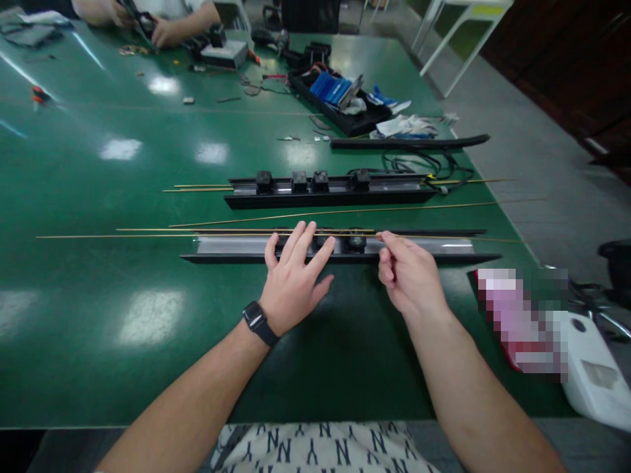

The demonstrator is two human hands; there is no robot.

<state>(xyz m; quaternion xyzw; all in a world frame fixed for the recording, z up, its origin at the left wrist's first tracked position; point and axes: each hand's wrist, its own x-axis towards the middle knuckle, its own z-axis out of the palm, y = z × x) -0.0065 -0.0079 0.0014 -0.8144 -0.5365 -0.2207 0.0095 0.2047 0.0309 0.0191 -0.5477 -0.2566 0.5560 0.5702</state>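
Observation:
My left hand (pixel 294 286) lies spread, palm down, over the near black channel rail (pixel 231 246), its fingertips at the thin brass-coloured rods along the rail's back edge. Those fingers partly hide the small black blocks in the channel; one block (pixel 357 240) shows between my hands. Near the rail's right part, my right hand (pixel 411 272) is closed, thumb and forefinger pinching a thin brass-coloured rod (pixel 79 236) that runs far out to the left. A further loose rod (pixel 276 215) lies slantwise behind the rail.
Farther back lies a second rail (pixel 325 198) with several black blocks, beside black cables (pixel 419 159). Behind are a dark strip (pixel 409 142), white gloves (pixel 407 126) and a black tray (pixel 340 119). A white device (pixel 591 368) stands at right. Another person's hands (pixel 167 31) work across the table.

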